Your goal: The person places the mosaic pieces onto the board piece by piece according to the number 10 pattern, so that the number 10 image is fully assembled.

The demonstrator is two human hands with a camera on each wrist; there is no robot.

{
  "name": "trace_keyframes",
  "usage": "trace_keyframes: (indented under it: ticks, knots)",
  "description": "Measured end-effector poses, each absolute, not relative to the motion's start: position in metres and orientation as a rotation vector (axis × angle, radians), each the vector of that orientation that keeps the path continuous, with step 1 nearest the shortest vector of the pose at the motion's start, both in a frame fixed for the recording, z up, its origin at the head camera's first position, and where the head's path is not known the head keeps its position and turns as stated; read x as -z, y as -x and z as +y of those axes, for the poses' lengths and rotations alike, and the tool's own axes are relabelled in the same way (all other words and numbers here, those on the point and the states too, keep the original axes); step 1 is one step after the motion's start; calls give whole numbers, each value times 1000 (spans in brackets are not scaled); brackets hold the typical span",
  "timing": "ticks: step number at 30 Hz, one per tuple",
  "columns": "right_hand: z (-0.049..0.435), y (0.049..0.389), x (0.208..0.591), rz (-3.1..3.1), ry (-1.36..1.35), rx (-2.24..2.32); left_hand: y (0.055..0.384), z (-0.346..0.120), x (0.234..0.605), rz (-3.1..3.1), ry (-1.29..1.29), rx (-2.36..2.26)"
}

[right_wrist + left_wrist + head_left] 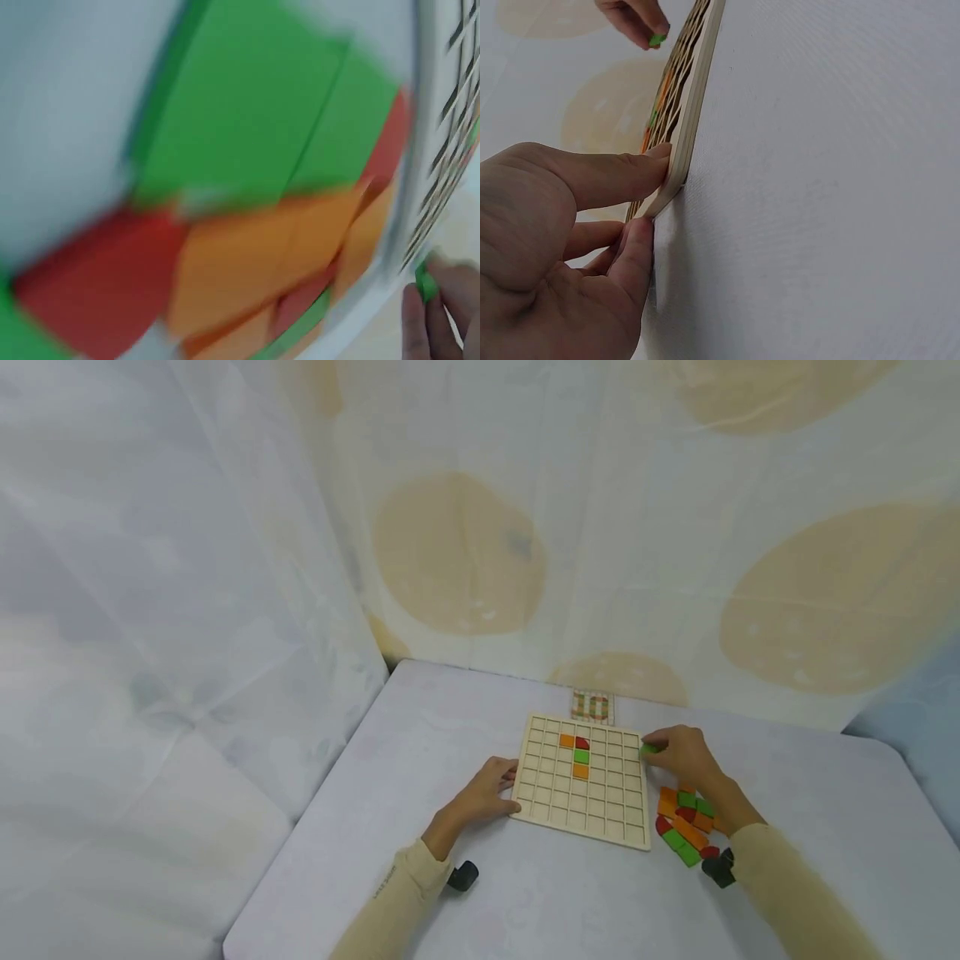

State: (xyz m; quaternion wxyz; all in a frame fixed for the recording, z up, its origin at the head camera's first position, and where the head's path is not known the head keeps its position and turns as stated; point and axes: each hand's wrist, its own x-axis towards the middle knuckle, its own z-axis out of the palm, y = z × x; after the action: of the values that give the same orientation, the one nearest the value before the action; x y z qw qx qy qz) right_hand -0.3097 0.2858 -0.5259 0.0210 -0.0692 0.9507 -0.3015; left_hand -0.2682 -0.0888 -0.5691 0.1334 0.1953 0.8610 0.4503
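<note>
A pale wooden grid board (581, 814) lies on the table with two orange tiles, one red tile with a rounded edge and one green tile (582, 757) in its cells. My left hand (483, 793) holds the board at its left edge; the left wrist view shows the thumb (622, 176) on the rim near a corner and the fingers against the side. Just beyond the board's right edge, my right hand (682, 753) pinches a green piece (426, 283) between thumb and fingers. Its exact shape is mostly covered.
A loose pile of orange, green and red tiles (688, 831) lies right of the board, below my right hand. Behind the board is a small patterned card (592, 706). The white table (315, 860) meets hanging cloth at the back and left.
</note>
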Motion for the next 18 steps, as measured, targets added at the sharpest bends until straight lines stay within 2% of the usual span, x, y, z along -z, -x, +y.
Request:
trace_keyframes:
  ticks: [4,18]
  knots:
    - [263,302,526,2928,338,1089,267,-88,570,2495,-575,-1317]
    - [212,293,528,2717,306,1316,265,-86,568,2488,-600,-1328]
